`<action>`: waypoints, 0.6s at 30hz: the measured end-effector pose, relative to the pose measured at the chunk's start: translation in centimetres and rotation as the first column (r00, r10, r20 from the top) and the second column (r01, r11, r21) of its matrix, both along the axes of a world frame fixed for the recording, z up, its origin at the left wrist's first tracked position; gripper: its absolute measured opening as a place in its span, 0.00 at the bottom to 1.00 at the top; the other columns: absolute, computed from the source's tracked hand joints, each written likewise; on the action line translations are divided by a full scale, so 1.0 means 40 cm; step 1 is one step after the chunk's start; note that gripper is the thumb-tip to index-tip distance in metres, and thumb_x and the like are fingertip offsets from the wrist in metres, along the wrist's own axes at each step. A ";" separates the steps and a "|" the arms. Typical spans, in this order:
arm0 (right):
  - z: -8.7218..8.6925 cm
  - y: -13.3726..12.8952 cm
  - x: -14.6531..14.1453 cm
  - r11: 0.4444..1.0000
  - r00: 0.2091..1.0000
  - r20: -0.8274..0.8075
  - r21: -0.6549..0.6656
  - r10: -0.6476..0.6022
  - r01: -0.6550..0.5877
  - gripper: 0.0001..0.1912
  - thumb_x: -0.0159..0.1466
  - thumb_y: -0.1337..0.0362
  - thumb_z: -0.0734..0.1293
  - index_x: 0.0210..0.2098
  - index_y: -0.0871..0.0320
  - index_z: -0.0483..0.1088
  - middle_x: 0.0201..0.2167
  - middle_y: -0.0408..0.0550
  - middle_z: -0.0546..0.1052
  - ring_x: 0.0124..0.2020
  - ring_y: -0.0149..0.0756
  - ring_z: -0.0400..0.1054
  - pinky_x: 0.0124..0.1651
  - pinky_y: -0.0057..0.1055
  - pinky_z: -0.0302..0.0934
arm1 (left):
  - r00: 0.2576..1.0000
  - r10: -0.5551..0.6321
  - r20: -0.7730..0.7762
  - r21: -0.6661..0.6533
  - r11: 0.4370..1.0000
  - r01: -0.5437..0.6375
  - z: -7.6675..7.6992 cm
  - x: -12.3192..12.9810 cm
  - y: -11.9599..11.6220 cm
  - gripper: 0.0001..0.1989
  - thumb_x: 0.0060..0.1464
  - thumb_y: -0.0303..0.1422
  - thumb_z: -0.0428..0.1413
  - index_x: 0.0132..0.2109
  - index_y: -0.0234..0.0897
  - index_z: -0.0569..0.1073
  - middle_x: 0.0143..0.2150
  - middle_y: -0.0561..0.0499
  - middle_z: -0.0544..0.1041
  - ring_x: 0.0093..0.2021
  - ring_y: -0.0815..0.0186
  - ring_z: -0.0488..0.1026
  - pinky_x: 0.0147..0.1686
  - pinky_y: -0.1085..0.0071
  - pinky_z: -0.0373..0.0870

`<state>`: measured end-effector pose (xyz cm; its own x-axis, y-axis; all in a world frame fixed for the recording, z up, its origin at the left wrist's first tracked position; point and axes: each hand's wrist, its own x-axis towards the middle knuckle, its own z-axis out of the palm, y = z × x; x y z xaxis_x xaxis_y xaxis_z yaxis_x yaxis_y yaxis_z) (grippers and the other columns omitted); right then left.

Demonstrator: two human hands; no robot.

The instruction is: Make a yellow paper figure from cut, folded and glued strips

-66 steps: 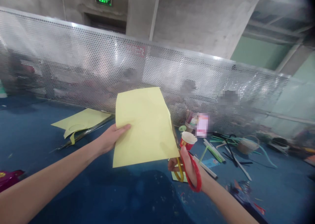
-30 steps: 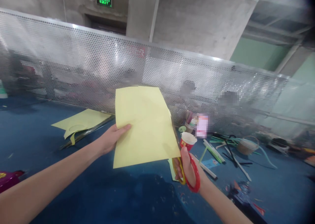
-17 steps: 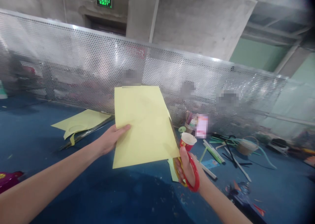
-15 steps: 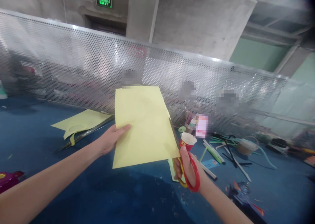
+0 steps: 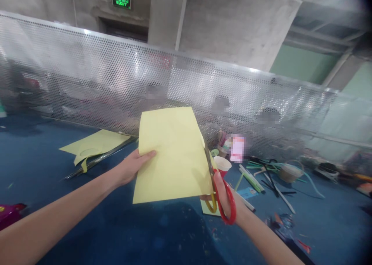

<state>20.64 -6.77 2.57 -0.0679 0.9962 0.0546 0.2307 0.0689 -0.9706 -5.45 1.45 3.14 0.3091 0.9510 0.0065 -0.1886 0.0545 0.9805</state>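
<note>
A sheet of yellow paper (image 5: 173,156) is held up above the blue table. My left hand (image 5: 135,166) pinches its left edge, thumb on the near face and the other fingers behind it. My right hand (image 5: 222,193) grips a pair of scissors (image 5: 229,208) with red and yellow handles. The blades lie along the sheet's right edge, pointing away from me, and a narrow strip of paper stands off beside them. A paper cup (image 5: 222,164) is just beyond my right hand, partly hidden by it. A smaller yellow piece (image 5: 207,207) lies beneath the scissors.
Cut yellow paper (image 5: 100,144) lies on the blue table (image 5: 116,234) at the left. Several pipe cleaners and strips (image 5: 251,179), a small basket (image 5: 290,172) and a pink card-like thing (image 5: 237,149) are at the right. A perforated metal partition (image 5: 113,75) stands behind.
The sheet has dropped slightly and moved a little right at its top. The scissor handles look more spread, and a strip at the right edge now stands further off the sheet.
</note>
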 end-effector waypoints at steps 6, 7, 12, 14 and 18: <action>0.027 -0.015 0.000 0.999 0.989 0.147 0.021 0.024 -0.027 0.35 0.59 0.38 0.49 0.44 0.58 0.71 0.38 0.52 0.77 0.36 0.44 0.71 0.41 0.36 0.65 | 1.000 -0.002 -0.004 -0.004 1.000 0.002 0.002 0.005 -0.003 0.22 0.48 0.38 0.59 0.51 0.36 0.70 0.46 0.44 0.77 0.48 0.54 0.72 0.44 0.62 0.71; 0.028 -0.015 0.001 0.998 0.985 0.170 0.045 0.024 -0.032 0.35 0.60 0.39 0.49 0.44 0.58 0.71 0.40 0.53 0.77 0.38 0.45 0.71 0.44 0.37 0.64 | 1.000 -0.006 -0.001 -0.001 1.000 0.006 0.001 0.005 -0.003 0.23 0.48 0.38 0.59 0.51 0.36 0.70 0.46 0.44 0.77 0.48 0.54 0.72 0.44 0.62 0.71; 0.020 -0.011 0.009 0.989 0.987 0.160 0.141 0.023 -0.046 0.29 0.63 0.44 0.51 0.45 0.57 0.71 0.44 0.52 0.76 0.49 0.45 0.66 0.53 0.36 0.57 | 1.000 -0.026 0.002 -0.003 1.000 0.026 -0.003 0.006 -0.003 0.22 0.49 0.38 0.59 0.51 0.36 0.69 0.48 0.43 0.76 0.47 0.54 0.73 0.43 0.62 0.72; 0.015 -0.009 0.011 0.989 0.991 0.134 0.141 0.024 -0.043 0.28 0.63 0.44 0.51 0.46 0.56 0.70 0.44 0.51 0.76 0.48 0.44 0.67 0.53 0.35 0.58 | 1.000 -0.029 0.007 -0.003 1.000 0.029 -0.002 0.007 -0.006 0.22 0.49 0.38 0.59 0.51 0.36 0.69 0.48 0.44 0.76 0.47 0.54 0.73 0.43 0.62 0.72; 0.007 -0.006 0.015 0.991 0.996 0.082 0.124 0.035 -0.045 0.28 0.63 0.44 0.51 0.47 0.56 0.70 0.45 0.51 0.76 0.47 0.43 0.68 0.51 0.34 0.60 | 1.000 -0.026 0.010 -0.023 0.999 0.027 0.001 0.010 -0.012 0.24 0.49 0.38 0.59 0.53 0.36 0.68 0.47 0.44 0.76 0.47 0.53 0.73 0.43 0.62 0.72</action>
